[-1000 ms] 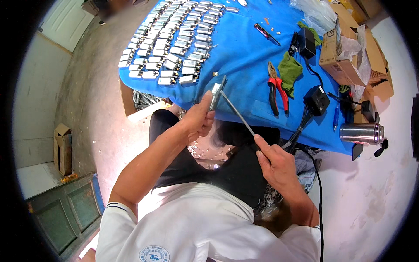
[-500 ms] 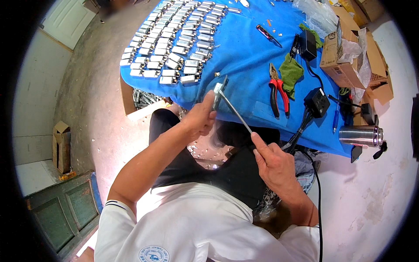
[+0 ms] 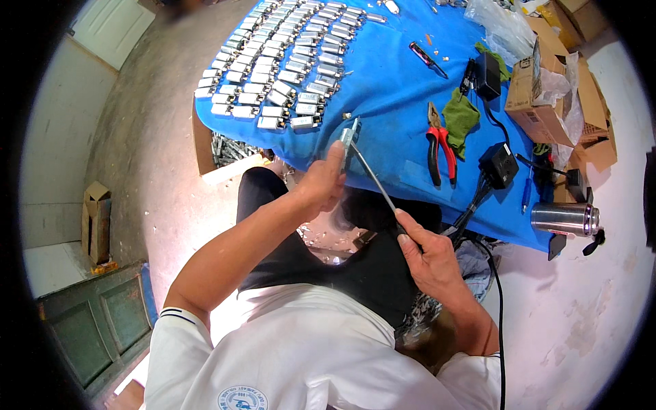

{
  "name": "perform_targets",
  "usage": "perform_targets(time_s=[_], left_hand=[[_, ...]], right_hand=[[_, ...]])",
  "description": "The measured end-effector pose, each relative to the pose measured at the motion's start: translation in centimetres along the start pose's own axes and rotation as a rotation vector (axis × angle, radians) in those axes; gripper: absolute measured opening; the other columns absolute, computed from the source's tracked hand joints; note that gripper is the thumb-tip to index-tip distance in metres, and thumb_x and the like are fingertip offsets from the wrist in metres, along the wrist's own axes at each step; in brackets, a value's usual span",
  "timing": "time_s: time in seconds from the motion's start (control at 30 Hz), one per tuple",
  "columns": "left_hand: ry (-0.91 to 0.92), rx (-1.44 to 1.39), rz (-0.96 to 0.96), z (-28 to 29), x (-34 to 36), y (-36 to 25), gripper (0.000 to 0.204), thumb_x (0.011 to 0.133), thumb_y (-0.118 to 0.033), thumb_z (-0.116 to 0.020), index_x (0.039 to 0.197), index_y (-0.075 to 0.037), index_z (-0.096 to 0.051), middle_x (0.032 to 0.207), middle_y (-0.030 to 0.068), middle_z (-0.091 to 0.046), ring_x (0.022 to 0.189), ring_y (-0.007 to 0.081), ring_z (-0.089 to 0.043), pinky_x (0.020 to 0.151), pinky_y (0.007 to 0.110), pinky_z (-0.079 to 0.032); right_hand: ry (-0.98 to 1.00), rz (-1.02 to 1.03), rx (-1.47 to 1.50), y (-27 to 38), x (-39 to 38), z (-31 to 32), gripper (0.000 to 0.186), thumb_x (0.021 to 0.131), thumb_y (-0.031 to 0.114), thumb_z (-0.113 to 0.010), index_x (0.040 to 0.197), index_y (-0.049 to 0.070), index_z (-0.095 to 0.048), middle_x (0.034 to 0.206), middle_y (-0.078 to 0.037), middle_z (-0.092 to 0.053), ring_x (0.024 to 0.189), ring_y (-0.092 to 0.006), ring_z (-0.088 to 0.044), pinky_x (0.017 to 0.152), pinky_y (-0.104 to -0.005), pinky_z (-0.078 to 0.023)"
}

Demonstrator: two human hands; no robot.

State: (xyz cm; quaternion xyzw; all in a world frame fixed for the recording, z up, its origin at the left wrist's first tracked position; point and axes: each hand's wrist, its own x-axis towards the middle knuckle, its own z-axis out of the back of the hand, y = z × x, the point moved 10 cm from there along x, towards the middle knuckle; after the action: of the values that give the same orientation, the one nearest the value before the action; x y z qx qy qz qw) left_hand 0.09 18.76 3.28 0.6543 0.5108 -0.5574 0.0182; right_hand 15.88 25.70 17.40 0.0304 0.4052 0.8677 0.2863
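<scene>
My left hand (image 3: pixel 324 183) is closed around a small silver metal part (image 3: pixel 348 139) at the front edge of the blue-covered table (image 3: pixel 403 126). Its index finger lies along the part, and the lower end is hidden by the fingers. In my right hand (image 3: pixel 432 261) is a tool with a long thin metal shaft, like a screwdriver (image 3: pixel 375 179); its dark handle is mostly covered by my palm. The shaft slants up to the left, and its tip meets the part or stands very close to it. A tiny pale piece (image 3: pixel 346 116) lies just beyond on the cloth.
Rows of silver rectangular metal units (image 3: pixel 271 123) cover the table's left side. To the right lie red-handled pliers (image 3: pixel 441 147), a green cloth (image 3: pixel 460 121), a small screwdriver (image 3: pixel 428 59), a black power block (image 3: pixel 499 166) with cables, a steel flask (image 3: pixel 564 217) and an opened cardboard box (image 3: pixel 540 102).
The whole view has shifted slightly, so the table's things sit a little farther right. The fingers of my right hand have shifted slightly on the tool; both hands keep their hold.
</scene>
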Motion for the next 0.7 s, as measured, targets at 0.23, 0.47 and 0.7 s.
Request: perform_targets(time_s=[0.23,0.47,0.7], left_hand=[[-0.044,-0.069,0.035,0.2,0.2,0.4,0.061,0.089,-0.071,-0.036,0.074,-0.012,-0.041,0.062,-0.0047,-0.032,0.048,0.0079,-0.029,0.041,0.023,-0.017],[0.015,-0.114,0.015,-0.1,0.1,0.3,0.061,0.087,-0.073,-0.038,0.063,-0.018,-0.031,0.052,-0.0053,-0.023,0.040,0.0089,-0.016,0.038,0.026,-0.013],[0.053,-0.085,0.044,0.0,-0.1,0.3,0.062,0.086,-0.074,-0.040,0.062,-0.018,-0.030,0.052,-0.0058,-0.022,0.040,0.0084,-0.016,0.038,0.025,-0.012]], right_hand=[[0.123,-0.298,0.404,-2.6,0.2,-0.7,0.038,0.091,0.014,-0.056,0.129,0.006,-0.054,0.086,-0.024,-0.063,0.073,-0.0347,-0.064,0.067,-0.0373,-0.048],[-0.065,0.058,-0.155,-0.5,0.2,0.1,0.041,0.088,0.015,-0.060,0.129,0.015,-0.056,0.071,-0.017,-0.058,0.066,-0.0344,-0.061,0.061,-0.0429,-0.048],[-0.102,0.092,-0.267,0.7,-0.9,0.3,0.040,0.087,0.014,-0.063,0.128,0.014,-0.059,0.066,-0.012,-0.052,0.059,-0.0298,-0.055,0.056,-0.0390,-0.045]])
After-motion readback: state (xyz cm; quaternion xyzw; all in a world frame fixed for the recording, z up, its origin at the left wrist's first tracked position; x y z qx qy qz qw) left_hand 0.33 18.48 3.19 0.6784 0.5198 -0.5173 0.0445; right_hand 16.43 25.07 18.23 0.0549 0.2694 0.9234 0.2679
